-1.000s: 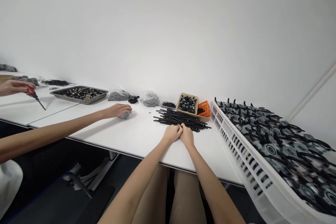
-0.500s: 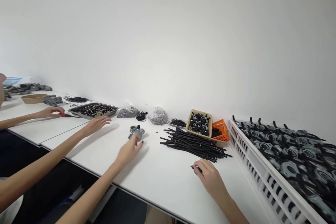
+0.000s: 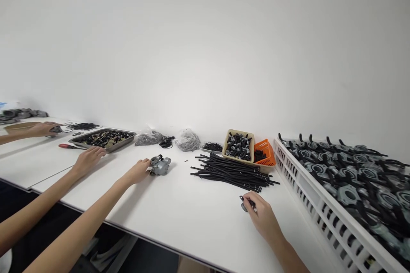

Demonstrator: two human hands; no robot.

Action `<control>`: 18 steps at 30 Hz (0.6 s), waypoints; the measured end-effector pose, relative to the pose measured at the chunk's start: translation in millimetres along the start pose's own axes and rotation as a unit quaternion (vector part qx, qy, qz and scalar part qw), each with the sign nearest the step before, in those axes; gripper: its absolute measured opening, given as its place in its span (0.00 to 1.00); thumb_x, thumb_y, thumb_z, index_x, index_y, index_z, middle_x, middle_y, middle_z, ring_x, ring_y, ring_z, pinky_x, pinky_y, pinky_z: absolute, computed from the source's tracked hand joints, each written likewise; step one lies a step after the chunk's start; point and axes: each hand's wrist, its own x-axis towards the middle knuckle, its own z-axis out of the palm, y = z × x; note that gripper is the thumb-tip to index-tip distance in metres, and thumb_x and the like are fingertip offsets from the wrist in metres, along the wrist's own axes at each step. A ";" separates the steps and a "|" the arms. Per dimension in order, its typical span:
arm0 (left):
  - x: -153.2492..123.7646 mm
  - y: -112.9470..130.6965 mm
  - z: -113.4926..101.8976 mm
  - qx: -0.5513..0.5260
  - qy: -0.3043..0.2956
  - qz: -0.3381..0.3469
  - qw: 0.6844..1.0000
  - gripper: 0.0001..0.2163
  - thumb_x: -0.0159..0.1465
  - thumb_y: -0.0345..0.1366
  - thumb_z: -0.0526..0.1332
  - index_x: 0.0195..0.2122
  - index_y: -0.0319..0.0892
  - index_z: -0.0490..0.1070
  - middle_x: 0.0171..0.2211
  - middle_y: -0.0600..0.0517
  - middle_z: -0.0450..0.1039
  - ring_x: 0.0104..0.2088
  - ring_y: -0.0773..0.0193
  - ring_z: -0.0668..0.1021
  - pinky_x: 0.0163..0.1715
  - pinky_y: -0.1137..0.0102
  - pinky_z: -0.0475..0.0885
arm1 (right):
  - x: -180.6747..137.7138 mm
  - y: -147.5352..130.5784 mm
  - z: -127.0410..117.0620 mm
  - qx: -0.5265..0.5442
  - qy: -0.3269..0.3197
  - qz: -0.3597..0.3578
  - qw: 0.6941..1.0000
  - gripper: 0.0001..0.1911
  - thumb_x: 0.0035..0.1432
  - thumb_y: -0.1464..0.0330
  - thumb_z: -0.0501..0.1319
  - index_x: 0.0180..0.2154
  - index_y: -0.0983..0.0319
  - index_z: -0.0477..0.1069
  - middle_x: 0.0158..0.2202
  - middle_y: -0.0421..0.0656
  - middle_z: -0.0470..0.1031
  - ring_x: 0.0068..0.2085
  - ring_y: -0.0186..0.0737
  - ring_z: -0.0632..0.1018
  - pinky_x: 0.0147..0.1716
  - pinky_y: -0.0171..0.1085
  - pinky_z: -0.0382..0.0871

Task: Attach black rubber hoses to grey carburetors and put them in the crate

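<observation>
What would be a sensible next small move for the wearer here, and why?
Probably draw the grey metal part toward the right hand: the left hand is at its edge, though its grip is unclear, while the right hand holds a small dark part well apart from it.

A crate (image 3: pixel 301 190) of fittings (image 3: pixel 347 196) stands at the right of the tabletop (image 3: pixel 192 217); left of it lie rods (image 3: pixel 232 172), with two baskets (image 3: pixel 269 161) behind them. Farther left, along the wall (image 3: pixel 205 51), sit two bags (image 3: pixel 188 140) and a tray (image 3: pixel 123 144), a screwdriver (image 3: pixel 66 146) before its left end; a casting (image 3: pixel 162 167) lies in front of the bags, left of the rods
</observation>
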 end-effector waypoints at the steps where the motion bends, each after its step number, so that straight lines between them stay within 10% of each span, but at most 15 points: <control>1: -6.6 3.4 -0.6 0.007 -0.007 0.012 1.000 0.09 0.53 0.34 0.56 0.35 0.41 0.70 0.42 0.40 0.75 0.45 0.44 0.76 0.44 0.58 0.68 | 0.3 -1.6 -0.1 -0.002 -0.002 -0.001 1.000 0.14 0.67 0.60 0.50 0.31 0.56 0.67 0.28 0.42 0.72 0.28 0.40 0.74 0.27 0.36 0.66; 9: -63.0 104.8 6.9 0.148 0.054 0.141 0.977 0.12 0.67 0.36 0.50 0.35 0.38 0.71 0.34 0.37 0.75 0.38 0.45 0.77 0.39 0.56 0.67 | 0.6 -7.1 -1.4 -0.030 -0.025 -0.029 0.999 0.14 0.66 0.63 0.50 0.31 0.57 0.69 0.29 0.43 0.74 0.31 0.41 0.75 0.33 0.38 0.67; 18: -57.0 204.5 -21.7 0.082 0.082 0.261 0.958 0.17 0.69 0.43 0.49 0.28 0.41 0.70 0.25 0.46 0.74 0.28 0.57 0.76 0.34 0.63 0.64 | 7.5 -6.6 -1.9 0.042 0.014 0.027 0.999 0.13 0.66 0.61 0.51 0.33 0.58 0.70 0.31 0.43 0.73 0.31 0.39 0.74 0.28 0.34 0.66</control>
